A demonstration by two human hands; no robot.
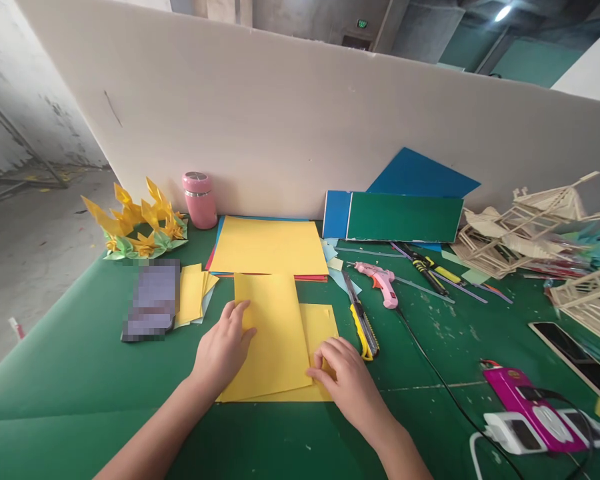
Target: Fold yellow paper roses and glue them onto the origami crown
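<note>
A yellow paper sheet (pixel 275 333) lies folded over on the green table (pixel 80 380) right in front of me. My left hand (pixel 223 350) rests flat on its left edge, fingers stretched out along the fold. My right hand (pixel 347 383) pinches the sheet's lower right edge, where the top layer meets the layer beneath. A yellow utility knife (pixel 363 323) lies just right of the sheet.
A stack of coloured paper (pixel 269 247) lies behind the sheet. Yellow paper flowers (pixel 137 223) and a pink cup (pixel 199 199) stand at the back left, a pink glue gun (pixel 380 281), green and blue boards (pixel 404 217) and wooden stick models (pixel 525 230) to the right, a power strip (pixel 530 427) near right.
</note>
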